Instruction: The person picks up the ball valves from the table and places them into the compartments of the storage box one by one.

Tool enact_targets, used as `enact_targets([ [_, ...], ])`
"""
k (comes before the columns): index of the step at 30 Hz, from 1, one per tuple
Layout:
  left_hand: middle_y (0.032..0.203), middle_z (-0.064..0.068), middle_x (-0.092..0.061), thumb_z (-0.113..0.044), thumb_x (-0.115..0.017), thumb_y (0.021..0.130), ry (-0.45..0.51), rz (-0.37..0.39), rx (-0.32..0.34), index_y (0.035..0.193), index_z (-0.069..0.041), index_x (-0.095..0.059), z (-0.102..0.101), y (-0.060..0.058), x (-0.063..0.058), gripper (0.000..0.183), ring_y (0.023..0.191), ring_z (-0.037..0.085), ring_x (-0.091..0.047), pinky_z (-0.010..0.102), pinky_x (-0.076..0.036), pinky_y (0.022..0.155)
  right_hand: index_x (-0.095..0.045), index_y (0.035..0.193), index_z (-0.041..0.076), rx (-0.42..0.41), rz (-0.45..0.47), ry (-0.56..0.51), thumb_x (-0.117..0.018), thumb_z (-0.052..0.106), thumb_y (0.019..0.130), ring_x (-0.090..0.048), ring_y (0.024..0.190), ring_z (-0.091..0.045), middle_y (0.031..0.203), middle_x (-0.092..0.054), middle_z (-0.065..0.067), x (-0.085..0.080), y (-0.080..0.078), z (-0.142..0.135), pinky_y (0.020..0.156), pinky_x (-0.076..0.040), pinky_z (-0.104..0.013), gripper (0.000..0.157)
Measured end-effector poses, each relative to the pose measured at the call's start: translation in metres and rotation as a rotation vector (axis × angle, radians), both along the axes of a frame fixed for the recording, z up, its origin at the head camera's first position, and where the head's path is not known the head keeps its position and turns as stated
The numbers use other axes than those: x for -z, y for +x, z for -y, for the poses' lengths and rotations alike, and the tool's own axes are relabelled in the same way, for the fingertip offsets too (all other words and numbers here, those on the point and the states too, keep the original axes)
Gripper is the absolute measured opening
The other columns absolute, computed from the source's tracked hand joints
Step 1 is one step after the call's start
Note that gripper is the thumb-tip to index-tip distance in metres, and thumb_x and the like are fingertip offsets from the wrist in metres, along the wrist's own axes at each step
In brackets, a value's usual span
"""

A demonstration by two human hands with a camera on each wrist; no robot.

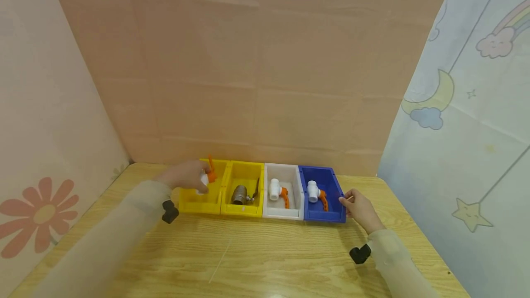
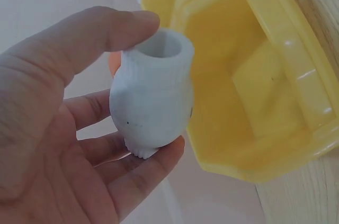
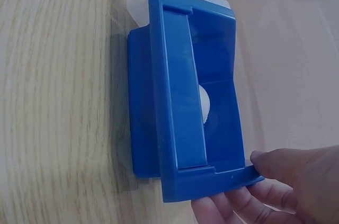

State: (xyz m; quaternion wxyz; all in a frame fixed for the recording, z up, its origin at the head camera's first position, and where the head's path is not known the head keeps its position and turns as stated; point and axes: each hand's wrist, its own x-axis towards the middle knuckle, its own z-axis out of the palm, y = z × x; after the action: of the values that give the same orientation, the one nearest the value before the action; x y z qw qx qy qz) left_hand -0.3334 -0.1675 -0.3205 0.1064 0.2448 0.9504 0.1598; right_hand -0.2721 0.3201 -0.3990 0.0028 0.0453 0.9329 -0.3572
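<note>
My left hand (image 1: pixel 188 174) holds a white plastic ball valve (image 2: pixel 153 89) with an orange lever (image 1: pixel 211 169) over the leftmost yellow bin (image 1: pixel 200 209). In the left wrist view the thumb lies at the valve's open end and the fingertips support its other end. At the right end of the row, my right hand (image 1: pixel 361 208) grips the side rim of a blue bin (image 3: pixel 183 91), thumb on top and fingers below. Inside that bin lies another white valve (image 1: pixel 313 191) with an orange lever.
Between the outer bins stand a second yellow bin (image 1: pixel 244 169) holding a metal ball valve (image 1: pixel 240 195) and a white bin (image 1: pixel 285 214) holding a white valve (image 1: pixel 274 189). All stand on a wooden table (image 1: pixel 265 256) before a draped backdrop (image 1: pixel 256 68).
</note>
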Motion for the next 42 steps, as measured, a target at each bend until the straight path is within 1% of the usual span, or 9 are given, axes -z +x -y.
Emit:
enact_targets([
  [4,0.094,0.002,-0.063,-0.019,-0.077,0.071,-0.006,0.023,-0.028,0.11,-0.004,-0.061,-0.002,-0.005,0.005,0.045,0.072,0.017,-0.051,0.028,-0.043,0.062,-0.045,0.11,-0.006,0.001,0.004,-0.004,-0.051,0.018,0.1,-0.059,0.071,-0.028,0.084,-0.058,-0.016,-0.001,0.001,0.001,0.068,-0.055,-0.041,0.026],
  [9,0.091,0.002,-0.062,-0.018,-0.078,0.071,-0.028,0.024,-0.018,0.11,-0.004,-0.062,-0.007,-0.011,0.009,0.044,0.072,0.017,-0.051,0.028,-0.043,0.062,-0.045,0.11,-0.006,0.004,0.001,0.004,-0.051,0.018,0.1,-0.059,0.072,-0.028,0.085,-0.058,-0.016,0.0,0.001,0.001,0.068,-0.055,-0.041,0.026],
  [13,0.091,0.001,-0.062,-0.021,-0.08,0.072,-0.064,0.012,-0.008,0.11,-0.004,-0.062,-0.009,-0.012,0.011,0.045,0.074,0.017,-0.052,0.028,-0.045,0.064,-0.045,0.11,-0.006,0.008,0.003,0.0,-0.051,0.017,0.1,-0.059,0.072,-0.028,0.084,-0.058,-0.016,0.001,0.001,0.001,0.068,-0.055,-0.041,0.026],
  [20,0.094,0.002,-0.061,-0.021,-0.081,0.073,-0.076,0.039,-0.018,0.113,-0.004,-0.06,-0.009,-0.016,0.018,0.048,0.077,0.018,-0.054,0.03,-0.047,0.066,-0.045,0.11,-0.004,0.012,0.003,0.003,-0.052,0.017,0.1,-0.059,0.072,-0.028,0.083,-0.057,-0.014,0.004,-0.002,0.001,0.068,-0.056,-0.04,0.025],
  [29,0.091,0.001,-0.06,-0.02,-0.08,0.074,-0.11,0.06,-0.058,0.11,-0.007,-0.06,-0.006,-0.022,0.028,0.043,0.075,0.018,-0.052,0.029,-0.043,0.064,-0.045,0.109,-0.004,0.004,0.004,-0.001,-0.052,0.017,0.1,-0.059,0.072,-0.028,0.082,-0.057,-0.013,0.005,-0.005,0.0,0.067,-0.056,-0.039,0.025],
  [35,0.091,0.002,-0.059,-0.019,-0.079,0.073,-0.13,0.068,-0.075,0.111,-0.007,-0.06,-0.005,-0.022,0.031,0.044,0.075,0.018,-0.051,0.029,-0.042,0.062,-0.044,0.108,-0.004,0.004,0.01,-0.004,-0.052,0.018,0.1,-0.059,0.072,-0.028,0.083,-0.057,-0.013,0.005,-0.005,0.0,0.067,-0.056,-0.039,0.025],
  [42,0.092,0.001,-0.059,-0.019,-0.077,0.07,-0.149,0.095,-0.103,0.111,-0.01,-0.06,-0.007,-0.028,0.04,0.045,0.077,0.019,-0.052,0.031,-0.043,0.063,-0.044,0.109,-0.004,0.006,0.004,0.005,-0.051,0.018,0.1,-0.06,0.073,-0.027,0.085,-0.058,-0.015,0.004,-0.005,-0.002,0.068,-0.056,-0.039,0.024],
])
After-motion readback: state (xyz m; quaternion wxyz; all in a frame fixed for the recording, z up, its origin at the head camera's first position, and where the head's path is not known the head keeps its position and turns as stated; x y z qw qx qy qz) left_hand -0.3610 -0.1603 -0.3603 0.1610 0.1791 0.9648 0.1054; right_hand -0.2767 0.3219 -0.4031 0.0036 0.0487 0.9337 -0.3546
